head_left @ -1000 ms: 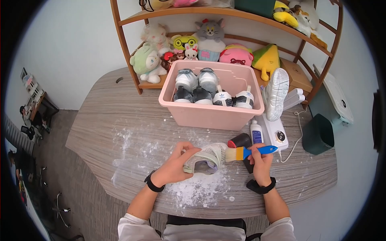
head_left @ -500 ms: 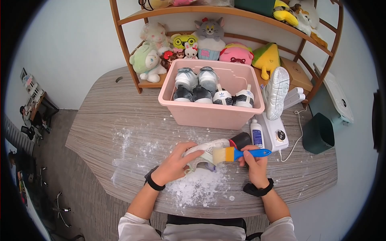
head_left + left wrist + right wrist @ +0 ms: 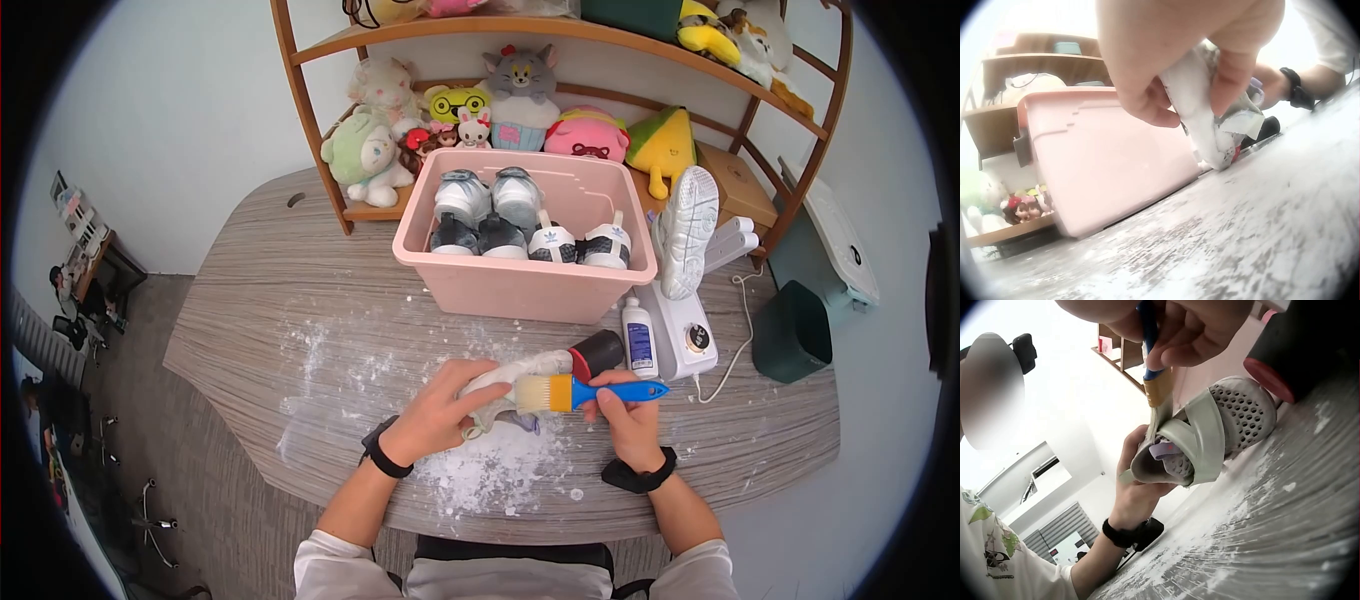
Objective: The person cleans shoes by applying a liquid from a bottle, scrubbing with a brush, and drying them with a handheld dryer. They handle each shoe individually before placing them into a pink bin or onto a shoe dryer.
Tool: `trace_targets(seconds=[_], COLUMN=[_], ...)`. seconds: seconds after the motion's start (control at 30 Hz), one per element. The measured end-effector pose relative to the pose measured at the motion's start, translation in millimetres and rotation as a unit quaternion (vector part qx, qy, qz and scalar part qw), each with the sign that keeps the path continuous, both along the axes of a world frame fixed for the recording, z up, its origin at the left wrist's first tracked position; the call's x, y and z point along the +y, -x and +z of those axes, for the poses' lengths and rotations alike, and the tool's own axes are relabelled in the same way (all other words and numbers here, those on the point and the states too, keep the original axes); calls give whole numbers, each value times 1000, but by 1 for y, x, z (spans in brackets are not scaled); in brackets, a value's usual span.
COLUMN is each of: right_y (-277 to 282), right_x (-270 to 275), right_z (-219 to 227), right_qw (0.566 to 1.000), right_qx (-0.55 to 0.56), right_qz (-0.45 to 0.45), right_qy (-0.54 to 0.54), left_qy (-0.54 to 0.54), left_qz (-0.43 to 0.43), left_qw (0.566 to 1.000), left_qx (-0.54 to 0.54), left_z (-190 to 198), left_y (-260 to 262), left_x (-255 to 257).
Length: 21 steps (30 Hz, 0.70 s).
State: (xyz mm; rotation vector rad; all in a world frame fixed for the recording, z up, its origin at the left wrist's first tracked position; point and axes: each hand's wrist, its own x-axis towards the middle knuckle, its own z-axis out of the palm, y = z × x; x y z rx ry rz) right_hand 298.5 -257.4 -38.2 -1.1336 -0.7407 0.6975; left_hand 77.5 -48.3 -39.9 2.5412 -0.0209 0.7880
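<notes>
My left hand (image 3: pixel 432 415) grips a small off-white shoe (image 3: pixel 1244 419) by its heel end, just above the table. The shoe has a perforated toe and pale green straps, with a lilac tab inside its opening. Tilted on its side, it shows its pale sole (image 3: pixel 1194 109) between fingers and thumb in the left wrist view. My right hand (image 3: pixel 632 425) pinches the blue handle of a flat paintbrush (image 3: pixel 610 392). Its pale bristles lie against the shoe's side near the opening, below a yellow ferrule. White powder (image 3: pixel 490 470) is spread over the table under the shoe.
A pink bin (image 3: pixel 530 290) holding several shoes stands behind my hands. Close to the shoe's toe lies a black cylinder with a red rim (image 3: pixel 600 352). Beside it are a white bottle (image 3: pixel 639 335) and a white device (image 3: pixel 686 335) bearing an upright shoe (image 3: pixel 688 235).
My left hand has tipped the shoe so its opening turns away from the head view. My right hand has moved left, carrying the brush from the toe along the shoe's side.
</notes>
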Motion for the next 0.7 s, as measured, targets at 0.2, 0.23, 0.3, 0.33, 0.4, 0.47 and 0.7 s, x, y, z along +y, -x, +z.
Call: trace_targets(seconds=[0.2, 0.23, 0.3, 0.33, 0.4, 0.47, 0.7], right_y=[-15, -15, -15, -14, -6, -1, -2], right_x=[0, 0, -1, -2, -3, -3, 1], right_z=[-2, -2, -4, -5, -3, -1, -2], right_qw=[995, 994, 995, 995, 996, 995, 999], right_qx=[-17, -19, -10, -2, 10, 22, -2], right_qz=[-91, -104, -100, -97, -67, -36, -22], right_qy=[25, 22, 2, -19, -56, -92, 35], left_qy=[33, 32, 62, 62, 60, 43, 19], left_qz=[5, 5, 9, 9, 19, 29, 20], left_qw=[999, 999, 998, 998, 997, 998, 999], left_qx=[2, 2, -11, -11, -36, -29, 40], left_z=[1, 1, 0, 0, 2, 3, -4], left_y=[2, 2, 3, 3, 3, 4, 3], left_x=[-2, -2, -3, -3, -4, -6, -10])
